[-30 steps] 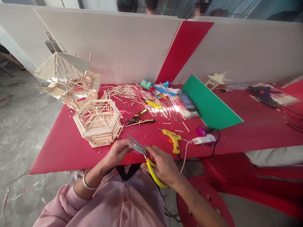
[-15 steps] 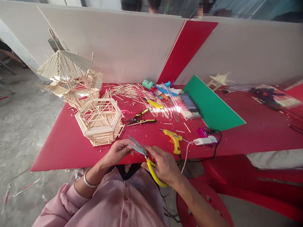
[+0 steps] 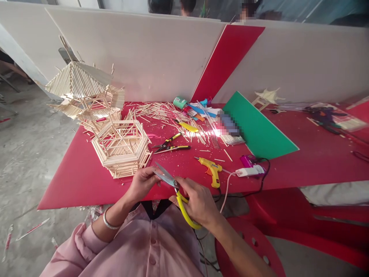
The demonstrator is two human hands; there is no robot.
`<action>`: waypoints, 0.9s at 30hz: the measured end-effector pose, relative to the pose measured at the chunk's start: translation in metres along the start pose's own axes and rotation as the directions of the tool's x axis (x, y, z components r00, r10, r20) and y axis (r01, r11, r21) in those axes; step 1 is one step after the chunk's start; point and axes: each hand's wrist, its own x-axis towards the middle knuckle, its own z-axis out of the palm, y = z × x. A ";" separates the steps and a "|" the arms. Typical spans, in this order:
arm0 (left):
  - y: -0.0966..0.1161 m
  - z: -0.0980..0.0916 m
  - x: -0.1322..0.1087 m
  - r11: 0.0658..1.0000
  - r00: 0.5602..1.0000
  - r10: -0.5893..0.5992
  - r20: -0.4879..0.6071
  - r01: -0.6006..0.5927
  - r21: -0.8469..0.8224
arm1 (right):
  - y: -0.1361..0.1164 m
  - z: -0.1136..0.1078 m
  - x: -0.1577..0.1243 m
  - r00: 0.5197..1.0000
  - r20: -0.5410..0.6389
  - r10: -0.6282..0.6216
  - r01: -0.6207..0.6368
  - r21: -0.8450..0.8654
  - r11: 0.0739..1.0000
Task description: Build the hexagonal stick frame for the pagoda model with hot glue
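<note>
In my right hand (image 3: 198, 200) is a pair of scissors (image 3: 184, 211) with yellow handles, its blades pointing up and left over the table's front edge. My left hand (image 3: 144, 182) is pinched close to the blade tips. Whatever lies between its fingers is too small or hidden to make out. Just beyond my left hand stands an open six-sided frame (image 3: 122, 154) built of thin wooden sticks. Behind it on the left rises a stick pavilion model (image 3: 83, 84) with a slatted, pointed roof.
On the red table (image 3: 77, 173) lie black-and-yellow pliers (image 3: 170, 147), a yellow glue gun (image 3: 212, 171), a yellow cutter knife (image 3: 188, 127) and heaped loose sticks (image 3: 155, 111). A white power strip (image 3: 250, 171) trails cables. A green board (image 3: 256, 130) leans at right; a red stool (image 3: 248, 246) stands below.
The scissor blades look closer together than before. My left hand has shifted slightly up and left, and the scissors have moved a little left with my right hand.
</note>
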 end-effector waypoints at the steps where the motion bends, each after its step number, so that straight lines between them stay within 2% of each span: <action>1: 0.000 -0.001 0.000 1.000 1.000 0.003 -0.001 -0.003 0.013 | 0.001 0.000 0.000 1.000 -0.006 -0.004 0.004 0.002 1.000; 9: -0.001 0.002 0.000 0.998 0.999 -0.036 0.012 0.036 -0.052 | 0.004 0.010 -0.002 0.998 -0.061 0.005 -0.001 0.053 0.999; 13: -0.004 0.002 0.002 0.993 1.000 -0.021 -0.022 0.018 -0.115 | 0.002 0.007 0.000 0.998 -0.064 -0.019 0.017 -0.036 0.999; 17: -0.004 0.003 0.002 0.986 0.999 0.003 -0.045 -0.011 -0.164 | 0.000 0.004 0.001 0.999 -0.038 -0.006 0.006 0.007 1.000; 22: -0.004 0.002 0.001 0.992 0.999 0.014 -0.051 -0.020 -0.124 | -0.003 0.004 0.001 1.000 0.022 0.016 -0.018 0.087 0.996; 27: -0.007 0.001 -0.001 1.000 0.992 0.000 -0.128 -0.003 -0.027 | -0.003 0.009 0.000 0.999 -0.033 0.022 -0.019 0.088 0.996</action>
